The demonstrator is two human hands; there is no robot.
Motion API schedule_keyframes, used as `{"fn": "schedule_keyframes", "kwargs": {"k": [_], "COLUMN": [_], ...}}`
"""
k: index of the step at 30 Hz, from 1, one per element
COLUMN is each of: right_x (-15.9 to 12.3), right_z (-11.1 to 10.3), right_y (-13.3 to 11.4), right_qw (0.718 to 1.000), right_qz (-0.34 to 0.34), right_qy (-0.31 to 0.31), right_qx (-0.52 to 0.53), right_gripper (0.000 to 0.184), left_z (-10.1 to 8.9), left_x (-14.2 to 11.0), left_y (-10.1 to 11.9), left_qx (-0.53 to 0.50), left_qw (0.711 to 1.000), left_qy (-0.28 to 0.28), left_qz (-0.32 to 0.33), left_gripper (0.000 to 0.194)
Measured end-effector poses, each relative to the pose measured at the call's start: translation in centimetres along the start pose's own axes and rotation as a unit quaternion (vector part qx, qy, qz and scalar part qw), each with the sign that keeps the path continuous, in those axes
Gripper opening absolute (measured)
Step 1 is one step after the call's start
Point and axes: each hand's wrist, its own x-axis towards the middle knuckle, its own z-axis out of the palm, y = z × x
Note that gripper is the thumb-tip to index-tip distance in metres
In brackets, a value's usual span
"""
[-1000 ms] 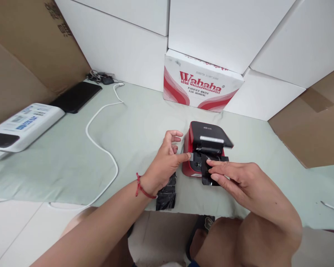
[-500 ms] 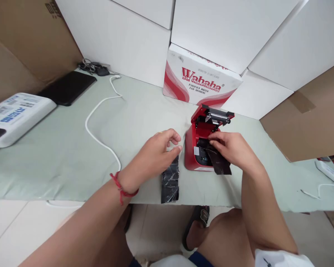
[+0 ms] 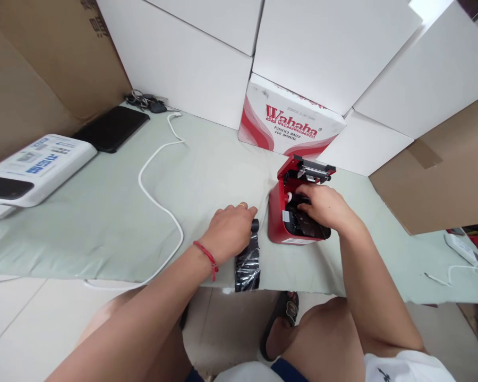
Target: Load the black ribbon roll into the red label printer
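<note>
Red printer [image 3: 276, 217] w/ room before table edge [image 3: 302, 292], R hand [image 3: 325, 207] gripping roll [image 3: 297, 199] inside, L hand [image 3: 231, 231] curled, hold unclear.

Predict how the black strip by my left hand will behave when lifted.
The black strip will probably droop, as it looks thin and creased. Its glossy surface may be slippery. The rounded black end at your left hand could roll or unwind.

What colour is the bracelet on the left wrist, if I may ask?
The bracelet is red, head view.
</note>
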Motion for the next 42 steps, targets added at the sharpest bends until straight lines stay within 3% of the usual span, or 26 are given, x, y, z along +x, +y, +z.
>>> {"fn": "schedule_keyframes", "kwargs": {"k": [4,8,11,14,17,19,21,24,26,28,30,33,37,42], "right_x": [-5.2,-11.4,-13.1,-11.7,-9.8,-9.4,-10.1,-12.0,-12.7,-12.5,-11.7,-10.3,-9.7,-9.7], "right_z": [-1.5,-2.8,-1.5,2.0,5.5,6.5,6.0,3.3,1.3,-0.2,-1.1,-1.4,-1.4,-2.3], "right_y": [2.1,7.5,10.9,11.9,11.4,10.5,9.2,5.7,2.8,0.3,-1.4,-2.1,-1.8,-1.2], "right_qw": [0.995,0.941,0.928,0.933,0.938,0.939,0.934,0.915,0.893,0.894,0.904,0.924,0.944,0.953], "right_qz": [0.000,0.089,0.119,0.132,0.158,0.174,0.184,0.158,0.032,-0.116,-0.205,-0.255,-0.256,-0.247], "right_qy": [0.052,0.104,0.036,-0.016,0.036,0.094,0.156,0.240,0.282,0.274,0.245,0.174,0.091,0.050], "right_qx": [0.084,0.308,0.352,0.336,0.306,0.280,0.263,0.283,0.349,0.334,0.286,0.225,0.187,0.169], "right_gripper": [0.035,0.052,0.052,0.048,0.048,0.046,0.043,0.033,0.017,0.026,0.043,0.044,0.038,0.028], "left_z": [-0.9,-1.6,-1.8,-1.9,-2.3,-2.8,-3.3,-3.7,-3.6,-3.1,-2.4,-1.2,-0.1,0.3], "left_x": [-0.3,-0.4,-0.4,-0.3,-0.4,-0.6,-0.9,-1.4,-1.4,-1.2,-0.8,-0.1,0.2,-0.6], "left_y": [-0.3,-0.8,-0.9,-0.6,-0.1,0.2,0.3,0.7,1.1,1.6,2.1,2.9,3.5,4.1], "left_qx": [-0.015,-0.062,-0.122,-0.184,-0.240,-0.307,-0.392,-0.493,-0.542,-0.574,-0.579,-0.541,-0.472,-0.481], "left_qw": [1.000,0.998,0.992,0.982,0.968,0.945,0.905,0.839,0.805,0.783,0.778,0.800,0.844,0.840], "left_qy": [-0.014,-0.014,-0.007,0.002,-0.002,-0.011,-0.002,0.034,0.035,0.006,-0.027,-0.013,0.040,0.049], "left_qz": [-0.017,-0.015,0.004,0.032,0.070,0.113,0.167,0.226,0.239,0.239,0.243,0.258,0.252,0.248], "left_gripper": [0.019,0.019,0.018,0.015,0.017,0.021,0.024,0.030,0.037,0.044,0.049,0.058,0.054,0.043]}}
